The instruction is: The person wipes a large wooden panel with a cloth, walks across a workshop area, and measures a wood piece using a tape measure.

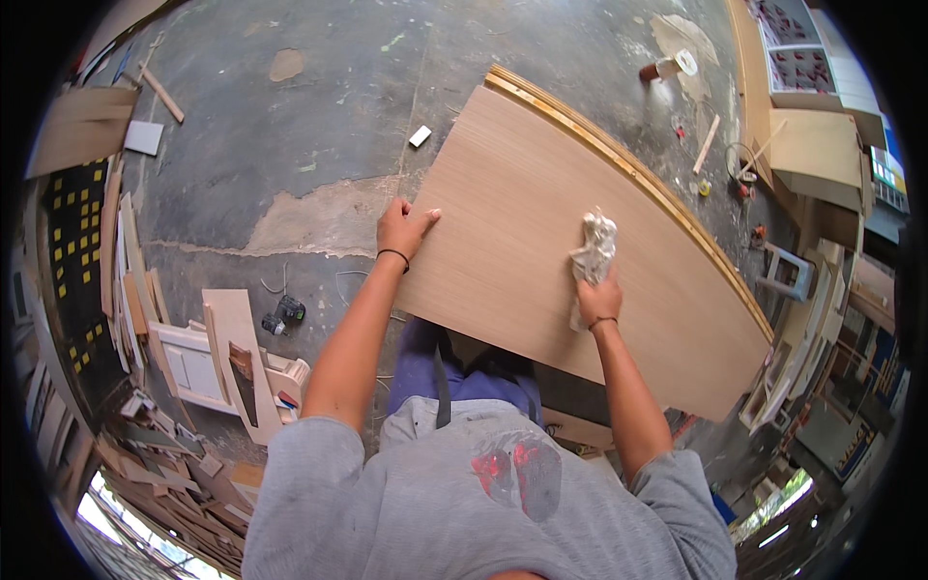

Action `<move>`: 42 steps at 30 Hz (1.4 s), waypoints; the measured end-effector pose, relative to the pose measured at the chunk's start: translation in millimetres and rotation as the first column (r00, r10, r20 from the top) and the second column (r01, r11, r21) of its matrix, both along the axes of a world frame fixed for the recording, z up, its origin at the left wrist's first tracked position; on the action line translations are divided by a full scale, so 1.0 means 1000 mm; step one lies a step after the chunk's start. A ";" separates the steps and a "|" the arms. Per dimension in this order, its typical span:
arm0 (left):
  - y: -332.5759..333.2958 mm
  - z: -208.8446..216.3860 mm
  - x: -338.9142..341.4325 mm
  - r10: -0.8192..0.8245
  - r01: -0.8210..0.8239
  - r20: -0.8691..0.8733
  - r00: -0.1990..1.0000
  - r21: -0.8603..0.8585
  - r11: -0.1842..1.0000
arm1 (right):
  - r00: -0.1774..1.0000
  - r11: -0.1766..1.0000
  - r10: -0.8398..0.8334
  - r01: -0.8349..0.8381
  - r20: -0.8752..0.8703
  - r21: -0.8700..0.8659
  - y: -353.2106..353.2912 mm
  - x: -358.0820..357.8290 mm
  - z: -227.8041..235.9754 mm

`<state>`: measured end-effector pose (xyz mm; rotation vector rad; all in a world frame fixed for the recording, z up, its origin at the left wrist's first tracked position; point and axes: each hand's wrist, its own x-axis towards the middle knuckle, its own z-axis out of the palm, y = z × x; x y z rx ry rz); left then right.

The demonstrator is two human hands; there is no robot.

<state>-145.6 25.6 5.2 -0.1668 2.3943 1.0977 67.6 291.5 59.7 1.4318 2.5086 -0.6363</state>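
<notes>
And there's the right hand (599, 295), fingers clamped on a crumpled whitish cloth (594, 246), out on the face of the broad wooden panel (512, 222) just ahead of the trousered legs (414, 362)! The left hand (401, 234) sets its thumb at the panel's left edge; whether the fingers grip underneath, I can't tell. Wiping looks under way, but no visible mark divides finished stretches from any left.

We stretch our left arm (348, 338) forward almost straight, the left grip (406, 230) bent inward at the wrist (393, 257) with its fingers (396, 210) partly curled, while our right arm (630, 391) reaches ahead and slightly inward, the right grip (601, 295) curled closed.
</notes>
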 end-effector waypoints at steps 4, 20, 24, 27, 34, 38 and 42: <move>0.002 0.002 -0.002 -0.016 0.017 0.031 0.999 -0.025 1.000 | 0.984 0.981 0.164 -0.170 -0.071 -0.088 -0.041 -0.043 -0.010; -0.066 0.002 0.020 -0.195 0.183 0.117 0.974 0.107 0.977 | 0.980 0.983 0.181 -0.180 0.083 -0.028 -0.031 -0.016 0.014; -0.067 0.000 0.025 -0.166 0.141 0.136 0.977 0.176 0.974 | 0.969 0.957 0.247 -0.241 0.017 -0.160 -0.120 -0.061 0.009; -0.069 -0.013 0.026 -0.101 0.063 0.127 0.987 0.273 0.960 | 0.922 0.903 0.316 -0.364 -0.225 -0.227 -0.195 -0.101 0.003; -0.066 -0.006 0.027 -0.072 0.024 0.142 0.987 0.311 0.950 | 0.957 0.949 0.288 -0.281 0.024 -0.143 -0.080 -0.108 0.014; -0.058 -0.001 0.025 -0.057 0.015 0.144 0.988 0.279 0.960 | 0.935 0.937 0.349 -0.346 0.068 -0.046 -0.109 -0.122 0.002; -0.071 -0.023 0.029 -0.036 0.035 -0.005 0.999 0.273 0.961 | 0.791 0.783 0.611 -0.604 0.007 -0.150 -0.157 -0.175 0.008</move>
